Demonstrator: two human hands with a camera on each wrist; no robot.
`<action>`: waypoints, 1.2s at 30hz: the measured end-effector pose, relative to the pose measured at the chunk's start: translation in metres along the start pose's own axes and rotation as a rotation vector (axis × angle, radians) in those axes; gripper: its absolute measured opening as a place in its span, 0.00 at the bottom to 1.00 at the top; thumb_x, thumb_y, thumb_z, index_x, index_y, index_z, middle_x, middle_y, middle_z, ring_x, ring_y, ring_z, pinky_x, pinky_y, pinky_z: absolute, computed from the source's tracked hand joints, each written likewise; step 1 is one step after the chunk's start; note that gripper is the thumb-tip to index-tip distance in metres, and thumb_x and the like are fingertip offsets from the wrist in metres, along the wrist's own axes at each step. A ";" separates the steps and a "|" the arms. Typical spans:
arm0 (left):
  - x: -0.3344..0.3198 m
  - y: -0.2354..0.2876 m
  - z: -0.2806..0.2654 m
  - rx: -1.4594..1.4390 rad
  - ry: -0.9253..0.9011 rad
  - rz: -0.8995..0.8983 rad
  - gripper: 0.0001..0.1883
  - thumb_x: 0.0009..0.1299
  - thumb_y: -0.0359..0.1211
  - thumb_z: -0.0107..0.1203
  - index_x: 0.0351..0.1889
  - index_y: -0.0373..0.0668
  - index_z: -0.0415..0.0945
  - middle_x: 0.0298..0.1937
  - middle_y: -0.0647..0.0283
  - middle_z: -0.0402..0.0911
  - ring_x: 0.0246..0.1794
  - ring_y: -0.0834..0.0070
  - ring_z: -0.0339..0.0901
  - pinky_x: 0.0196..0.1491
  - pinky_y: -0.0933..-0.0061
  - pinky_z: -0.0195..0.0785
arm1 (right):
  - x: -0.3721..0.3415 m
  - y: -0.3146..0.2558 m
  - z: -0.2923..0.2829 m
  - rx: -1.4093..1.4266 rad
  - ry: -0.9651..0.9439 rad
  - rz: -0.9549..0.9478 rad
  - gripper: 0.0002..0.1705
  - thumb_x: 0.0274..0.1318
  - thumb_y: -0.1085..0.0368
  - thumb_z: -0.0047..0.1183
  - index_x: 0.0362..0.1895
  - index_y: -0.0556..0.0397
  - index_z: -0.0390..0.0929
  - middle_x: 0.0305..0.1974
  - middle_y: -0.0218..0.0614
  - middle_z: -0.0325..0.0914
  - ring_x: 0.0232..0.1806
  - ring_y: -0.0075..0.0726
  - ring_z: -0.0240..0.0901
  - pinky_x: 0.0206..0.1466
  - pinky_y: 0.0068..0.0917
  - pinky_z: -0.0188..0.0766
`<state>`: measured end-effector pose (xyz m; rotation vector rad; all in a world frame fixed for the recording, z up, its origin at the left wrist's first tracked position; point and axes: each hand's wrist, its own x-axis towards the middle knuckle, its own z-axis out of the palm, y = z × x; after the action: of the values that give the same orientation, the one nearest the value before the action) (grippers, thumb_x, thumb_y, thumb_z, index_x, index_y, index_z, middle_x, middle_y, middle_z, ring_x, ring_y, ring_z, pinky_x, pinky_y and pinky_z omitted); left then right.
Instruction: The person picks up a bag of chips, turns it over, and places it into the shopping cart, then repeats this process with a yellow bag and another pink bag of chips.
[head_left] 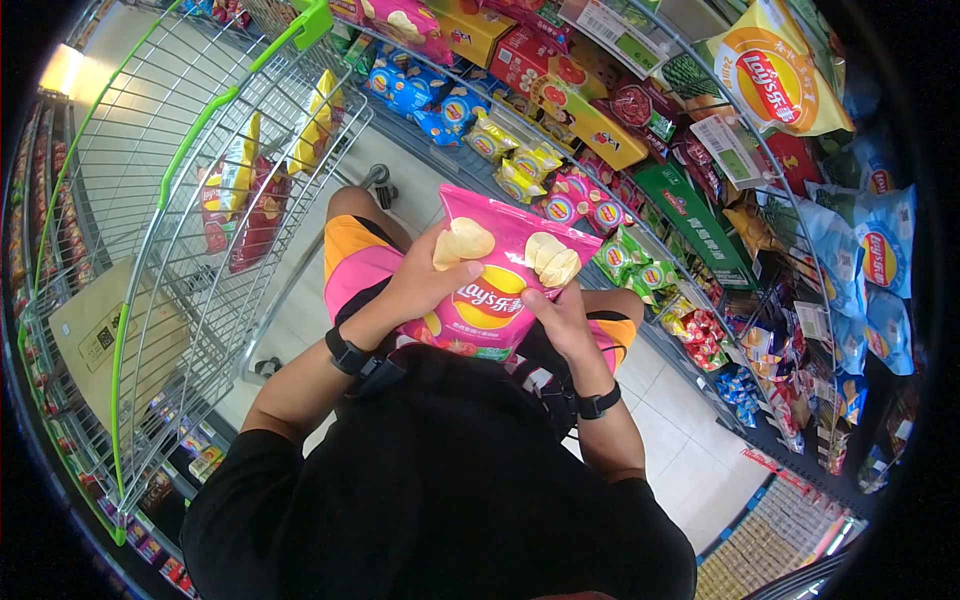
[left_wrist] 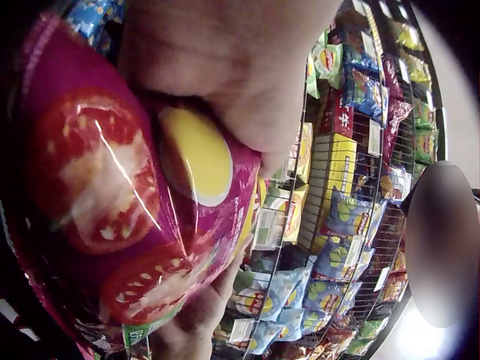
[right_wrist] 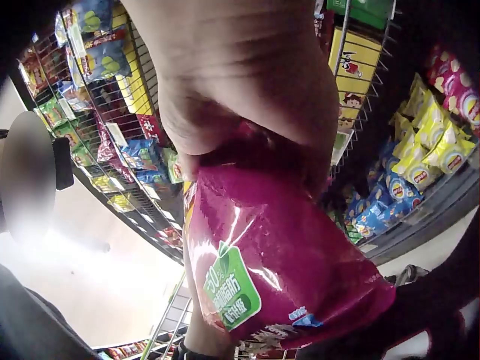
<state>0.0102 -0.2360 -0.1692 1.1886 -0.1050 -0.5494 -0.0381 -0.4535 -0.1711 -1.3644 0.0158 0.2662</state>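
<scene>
A pink bag of potato chips (head_left: 505, 245) is held up over the lap with both hands, its printed face turned towards the head camera. My left hand (head_left: 425, 280) grips the left side, thumb laid across the front. On the opposite side, my right hand (head_left: 565, 322) holds the edge with its thumb on the front and its fingers hidden behind. Tomato pictures on the bag (left_wrist: 94, 172) fill much of the left wrist view, below the left hand (left_wrist: 225, 64). A green label shows on the bag (right_wrist: 292, 232) in the right wrist view, under the right hand (right_wrist: 244, 82).
On the left stands a wire shopping cart (head_left: 175, 190) with green trim, holding a yellow bag (head_left: 238, 165), a dark red bag (head_left: 262, 215) and a brown cardboard piece (head_left: 110, 330). Shelves of chip bags and boxes (head_left: 580, 120) run along the front and right.
</scene>
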 end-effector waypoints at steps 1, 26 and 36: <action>0.000 0.000 0.000 0.000 0.001 0.000 0.26 0.67 0.30 0.59 0.61 0.36 0.62 0.53 0.61 0.76 0.52 0.76 0.75 0.55 0.72 0.69 | 0.000 0.000 0.000 -0.001 0.008 0.000 0.37 0.56 0.59 0.62 0.64 0.63 0.61 0.60 0.39 0.68 0.61 0.32 0.65 0.64 0.32 0.61; 0.006 -0.006 -0.007 -0.010 0.036 -0.038 0.31 0.70 0.36 0.56 0.66 0.35 0.56 0.60 0.56 0.69 0.59 0.74 0.68 0.61 0.71 0.63 | 0.000 0.021 0.009 0.284 0.155 0.216 0.29 0.59 0.64 0.58 0.60 0.60 0.64 0.56 0.39 0.72 0.54 0.29 0.70 0.58 0.30 0.68; 0.002 -0.004 -0.002 0.026 -0.144 -0.163 0.30 0.70 0.36 0.56 0.65 0.34 0.56 0.59 0.56 0.72 0.59 0.72 0.70 0.62 0.69 0.64 | 0.001 0.007 -0.004 0.432 0.182 0.315 0.31 0.61 0.63 0.56 0.64 0.58 0.59 0.59 0.40 0.69 0.59 0.34 0.68 0.61 0.34 0.68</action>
<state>0.0115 -0.2367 -0.1736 1.1886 -0.1395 -0.7789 -0.0383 -0.4562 -0.1789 -0.9467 0.4208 0.3766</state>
